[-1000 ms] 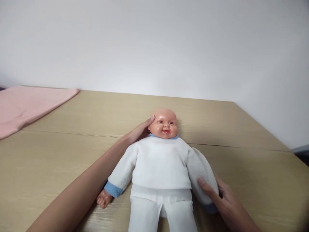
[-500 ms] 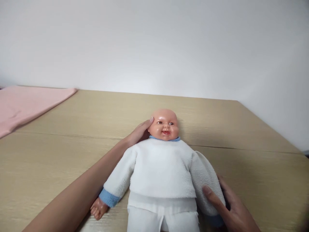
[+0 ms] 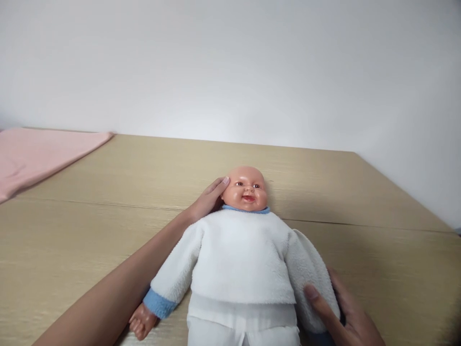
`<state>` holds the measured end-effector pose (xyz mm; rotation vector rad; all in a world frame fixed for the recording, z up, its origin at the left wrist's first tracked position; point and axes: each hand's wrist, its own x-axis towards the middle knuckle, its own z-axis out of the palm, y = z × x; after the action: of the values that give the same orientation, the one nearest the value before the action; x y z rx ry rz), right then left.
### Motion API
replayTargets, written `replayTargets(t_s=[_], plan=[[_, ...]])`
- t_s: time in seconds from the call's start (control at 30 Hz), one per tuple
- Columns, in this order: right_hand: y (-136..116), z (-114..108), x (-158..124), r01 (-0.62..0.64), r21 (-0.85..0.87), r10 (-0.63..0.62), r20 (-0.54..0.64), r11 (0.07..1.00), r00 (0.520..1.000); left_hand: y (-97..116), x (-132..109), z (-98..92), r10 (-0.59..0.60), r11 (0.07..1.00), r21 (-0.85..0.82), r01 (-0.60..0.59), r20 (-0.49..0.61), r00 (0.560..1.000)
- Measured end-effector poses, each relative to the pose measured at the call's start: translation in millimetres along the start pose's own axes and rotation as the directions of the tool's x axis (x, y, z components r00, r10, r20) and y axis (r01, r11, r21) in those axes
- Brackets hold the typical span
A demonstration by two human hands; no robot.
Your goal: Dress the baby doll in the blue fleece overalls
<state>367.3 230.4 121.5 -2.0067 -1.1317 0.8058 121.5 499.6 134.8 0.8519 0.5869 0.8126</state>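
A baby doll [image 3: 245, 259] lies on its back, wearing a fuzzy white top with blue collar and cuffs over white trousers. Against the side of its bald head rests my left hand [image 3: 211, 197], thumb along the temple and the other fingers hidden behind the head. My right hand [image 3: 347, 312] grips the doll's sleeved arm on the right near the cuff, thumb on top and fingers around the outer side. The doll's other arm lies out to the left across my left forearm, its small fist bare. Its lower legs are cut off by the bottom edge.
The doll lies on a light wood-grain table [image 3: 396, 269] with a seam across it. A folded pink cloth [image 3: 46, 154] lies at the far left. Behind the table's back edge rises a plain white wall [image 3: 230, 67].
The doll and both hands appear slightly lower in the picture, with the view shifted a little. Both hands keep their places on the doll.
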Motion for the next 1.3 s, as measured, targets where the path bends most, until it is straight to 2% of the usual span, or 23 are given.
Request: replayTargets(t_s=[0.4,0.8,1.0,1.17,1.3], plan=[[3.5,-0.1,0.4,-0.015,-0.035,0.014,-0.021,0.999,1.0,-1.8,2.0,-6.3,0.019,0.997,0.068,-0.022,0.044,0.999],[-8.4,-1.0,0.3,0.131,-0.095,-0.135,-0.03,0.987,0.99,-2.1,3.2,-5.9,-0.002,0.999,0.048,0.0,0.05,0.999],[-9.7,0.4,2.3,0.144,-0.134,-0.152,-0.056,0.98,0.987,-3.5,4.2,-9.5,0.004,0.998,0.057,-0.008,0.061,0.998],[-14.1,-0.6,0.3,0.296,-0.199,-0.314,-0.061,0.934,0.948,-5.9,6.7,-11.6,0.005,0.998,0.056,-0.01,0.078,0.997],[-21.7,-7.2,3.8,0.295,-0.291,-0.316,-0.027,0.91,0.948,-0.7,0.9,-12.9,0.03,0.996,0.083,-0.034,0.058,0.998]])
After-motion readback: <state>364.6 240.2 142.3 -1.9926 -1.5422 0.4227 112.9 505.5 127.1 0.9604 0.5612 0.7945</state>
